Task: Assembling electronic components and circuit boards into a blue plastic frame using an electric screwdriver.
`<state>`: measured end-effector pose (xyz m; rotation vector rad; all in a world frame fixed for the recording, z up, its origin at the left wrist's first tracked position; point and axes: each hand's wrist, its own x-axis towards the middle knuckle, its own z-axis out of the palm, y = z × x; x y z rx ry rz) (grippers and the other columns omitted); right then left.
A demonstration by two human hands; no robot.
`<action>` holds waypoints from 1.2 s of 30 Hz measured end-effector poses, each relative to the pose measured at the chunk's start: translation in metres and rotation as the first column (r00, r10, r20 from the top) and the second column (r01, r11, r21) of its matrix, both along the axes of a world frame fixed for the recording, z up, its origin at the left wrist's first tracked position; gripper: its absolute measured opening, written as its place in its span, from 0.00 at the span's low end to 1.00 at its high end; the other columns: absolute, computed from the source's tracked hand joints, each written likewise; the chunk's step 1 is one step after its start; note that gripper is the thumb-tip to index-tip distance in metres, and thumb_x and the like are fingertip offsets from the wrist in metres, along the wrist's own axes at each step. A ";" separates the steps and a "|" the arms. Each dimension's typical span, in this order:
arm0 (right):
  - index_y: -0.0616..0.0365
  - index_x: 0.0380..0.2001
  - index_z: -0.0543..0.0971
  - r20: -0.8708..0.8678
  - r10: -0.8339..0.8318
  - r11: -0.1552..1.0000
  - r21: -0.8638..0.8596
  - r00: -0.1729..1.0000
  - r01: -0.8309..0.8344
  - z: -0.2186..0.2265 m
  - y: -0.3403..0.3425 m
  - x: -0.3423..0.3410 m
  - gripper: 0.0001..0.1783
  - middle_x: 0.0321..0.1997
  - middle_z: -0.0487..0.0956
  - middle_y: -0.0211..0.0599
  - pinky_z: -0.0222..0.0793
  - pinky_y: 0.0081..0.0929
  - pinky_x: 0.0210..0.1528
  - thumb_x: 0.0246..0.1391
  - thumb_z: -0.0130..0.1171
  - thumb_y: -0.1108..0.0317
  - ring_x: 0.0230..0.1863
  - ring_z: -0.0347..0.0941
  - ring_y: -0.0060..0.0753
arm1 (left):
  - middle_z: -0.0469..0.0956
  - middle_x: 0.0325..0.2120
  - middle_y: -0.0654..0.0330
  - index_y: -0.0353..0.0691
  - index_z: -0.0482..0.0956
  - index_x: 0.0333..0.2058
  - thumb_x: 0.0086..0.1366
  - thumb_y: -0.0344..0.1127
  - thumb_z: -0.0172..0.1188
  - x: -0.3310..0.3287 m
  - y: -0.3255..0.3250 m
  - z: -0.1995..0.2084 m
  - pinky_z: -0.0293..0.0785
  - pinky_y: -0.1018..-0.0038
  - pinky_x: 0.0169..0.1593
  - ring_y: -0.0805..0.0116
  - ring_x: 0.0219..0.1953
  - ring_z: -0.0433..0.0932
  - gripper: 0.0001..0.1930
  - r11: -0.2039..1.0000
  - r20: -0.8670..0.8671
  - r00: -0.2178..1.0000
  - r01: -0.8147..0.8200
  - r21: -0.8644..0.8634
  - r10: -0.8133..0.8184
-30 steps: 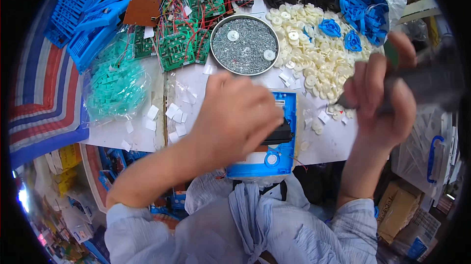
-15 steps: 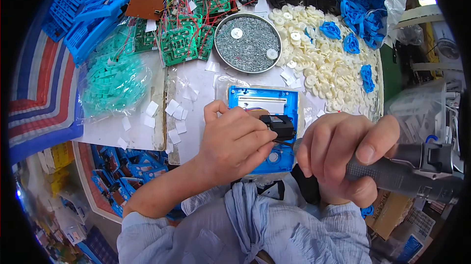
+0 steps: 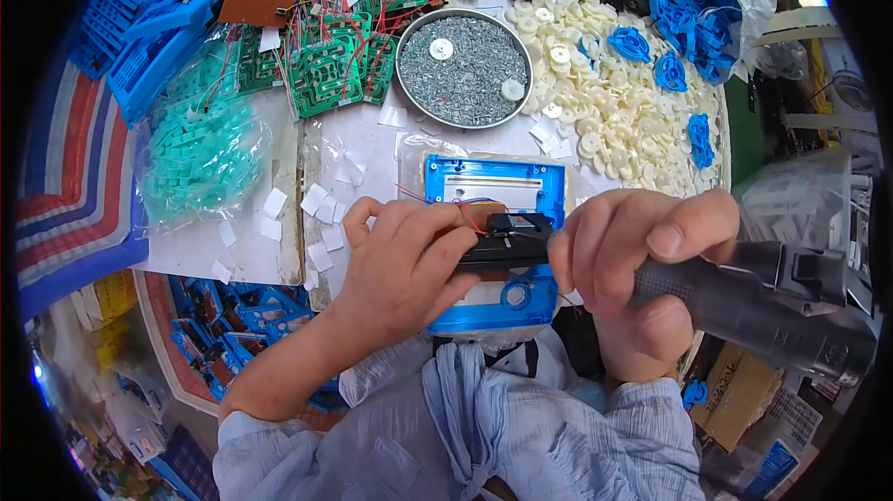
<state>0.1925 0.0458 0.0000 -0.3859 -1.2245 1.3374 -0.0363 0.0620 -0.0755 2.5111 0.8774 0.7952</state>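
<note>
Far left, off the worktop (image 3: pixel 186 254), we have blue units (image 3: pixel 233 315) piled in a bin. Up at its far-left corner, green circuit boards (image 3: pixel 326 73) trail wires. Now the near edge: our left hand (image 3: pixel 405 254) is there, fingers bent against the left end of a black module (image 3: pixel 521 250); whether they pinch it, we cannot tell. That module lies inside an open blue casing (image 3: pixel 493 315), mid near edge. So it's in place, we judge, and fastening looks under way; the open face and loose red wires look unfinished. And to the right, our right hand (image 3: pixel 642 268) wraps its fingers firmly round a dark powered driver (image 3: pixel 744 310), aimed at the module.
</note>
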 end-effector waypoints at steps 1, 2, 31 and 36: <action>0.57 0.56 0.68 -0.003 0.008 1.000 -0.007 1.000 -0.008 -0.002 0.000 -0.001 0.25 0.29 0.74 0.38 0.70 0.37 0.38 0.59 0.67 0.69 0.29 0.68 0.28 | 0.77 0.47 0.63 0.48 0.76 0.44 0.43 0.45 0.77 0.000 0.001 -0.002 0.56 0.56 0.51 0.59 0.46 0.74 0.29 1.000 0.012 1.000 0.007 0.008 -0.007; 0.58 0.56 0.68 0.003 0.006 1.000 -0.008 1.000 -0.006 -0.001 0.001 -0.001 0.25 0.29 0.74 0.38 0.70 0.37 0.39 0.59 0.67 0.69 0.29 0.68 0.28 | 0.77 0.47 0.63 0.48 0.76 0.43 0.43 0.45 0.76 0.000 0.004 -0.003 0.56 0.56 0.51 0.59 0.46 0.74 0.28 1.000 0.028 0.999 0.016 0.016 -0.016; 0.63 0.47 0.71 0.138 -0.151 0.981 0.142 0.979 0.131 -0.021 0.011 -0.026 0.20 0.22 0.76 0.36 0.74 0.34 0.27 0.56 0.68 0.70 0.22 0.73 0.33 | 0.83 0.47 0.66 0.47 0.76 0.38 0.38 0.35 0.74 0.009 0.021 -0.024 0.56 0.51 0.54 0.60 0.47 0.76 0.24 0.980 0.326 0.935 0.177 -0.096 -0.137; 0.61 0.48 0.70 0.162 -0.124 0.983 0.152 0.979 0.100 -0.021 0.011 -0.025 0.20 0.22 0.76 0.35 0.73 0.34 0.26 0.57 0.67 0.70 0.21 0.73 0.33 | 0.83 0.47 0.66 0.46 0.75 0.37 0.39 0.36 0.75 0.007 0.021 -0.024 0.56 0.50 0.56 0.59 0.48 0.76 0.24 0.976 0.312 0.940 0.184 -0.114 -0.140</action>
